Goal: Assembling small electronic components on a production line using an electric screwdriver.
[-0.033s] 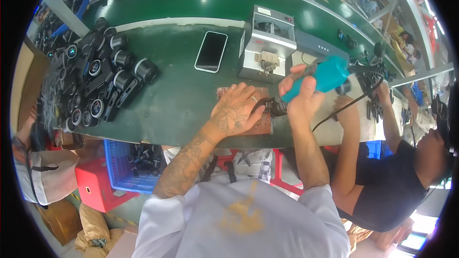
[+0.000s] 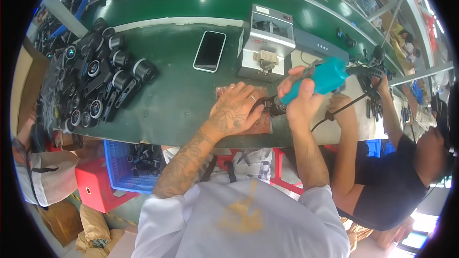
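My left hand (image 2: 235, 109) lies palm down on a reddish-brown mat (image 2: 261, 125) near the bench's front edge. Its thumb and fingers hold a black part with a round end (image 2: 275, 106), mostly hidden beneath the hand. In my right hand (image 2: 303, 99) is a teal power screwdriver (image 2: 323, 79), fingers wrapped round its body. The tool lies almost level, its front end against or very close to the round end of the black part. The exact contact point is hidden.
Left on the green bench (image 2: 167, 100) is a heap of black devices with round ends (image 2: 95, 74). A phone (image 2: 210, 51) and a grey metal machine (image 2: 266, 45) stand behind my hands. At right, a co-worker's hand (image 2: 342, 107) is close by a black cable (image 2: 351, 105). A blue crate (image 2: 112, 162) sits below.
My hands, the black part and the screwdriver keep nearly the same places. The co-worker's nearer hand has shifted slightly at the cable. The whole view has moved a little.
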Motion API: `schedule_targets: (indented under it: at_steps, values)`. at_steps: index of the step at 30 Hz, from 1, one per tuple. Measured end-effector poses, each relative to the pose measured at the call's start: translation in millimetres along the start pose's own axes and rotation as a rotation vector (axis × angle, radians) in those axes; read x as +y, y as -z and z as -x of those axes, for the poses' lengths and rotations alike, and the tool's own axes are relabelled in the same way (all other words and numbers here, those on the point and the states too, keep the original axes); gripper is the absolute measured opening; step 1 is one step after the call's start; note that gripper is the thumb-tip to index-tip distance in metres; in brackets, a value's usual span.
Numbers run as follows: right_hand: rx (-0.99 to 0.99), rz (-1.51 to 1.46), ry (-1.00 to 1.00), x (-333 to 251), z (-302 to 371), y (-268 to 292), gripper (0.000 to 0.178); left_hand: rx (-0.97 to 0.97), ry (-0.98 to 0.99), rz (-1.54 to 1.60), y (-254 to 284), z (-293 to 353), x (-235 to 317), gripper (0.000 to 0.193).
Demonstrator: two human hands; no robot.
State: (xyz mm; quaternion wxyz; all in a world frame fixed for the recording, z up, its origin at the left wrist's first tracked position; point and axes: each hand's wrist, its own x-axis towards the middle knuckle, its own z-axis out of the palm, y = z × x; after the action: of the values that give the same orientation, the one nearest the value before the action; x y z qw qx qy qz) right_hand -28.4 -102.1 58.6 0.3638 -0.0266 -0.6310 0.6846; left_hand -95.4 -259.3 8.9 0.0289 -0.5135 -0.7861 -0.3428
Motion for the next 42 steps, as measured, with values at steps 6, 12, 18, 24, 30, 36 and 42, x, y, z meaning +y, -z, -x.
schedule_targets:
  at_steps: [6, 12, 18, 24, 30, 36, 42]
  values:
    - [-0.048, -0.046, -0.032, -1, 10, 2, 0.049, 0.029, 0.000, 0.010, -2, 2, -3, 0.032]
    - [-0.039, -0.044, -0.050, 6, 19, 5, 0.048, 0.024, 0.005, 0.012, -3, 5, 1, 0.028]
    - [-0.027, 0.040, -0.054, 12, 27, 8, 0.060, -0.071, 0.038, -0.001, -2, 4, 4, 0.031]
    - [-0.043, 0.067, -0.005, 17, 24, 2, 0.060, -0.074, 0.020, -0.012, 2, -2, 1, 0.033]
    - [0.032, 0.066, 0.007, 22, 31, 1, 0.052, 0.076, -0.080, 0.087, -2, 4, -10, 0.031]
    - [0.241, -0.360, -0.178, -19, 53, 23, 0.057, 0.064, -0.282, -0.294, 1, 47, 4, 0.036]
    - [0.219, -0.185, -0.135, -54, 99, 55, 0.072, 0.836, 0.534, 0.275, 102, 98, -77, 0.030]
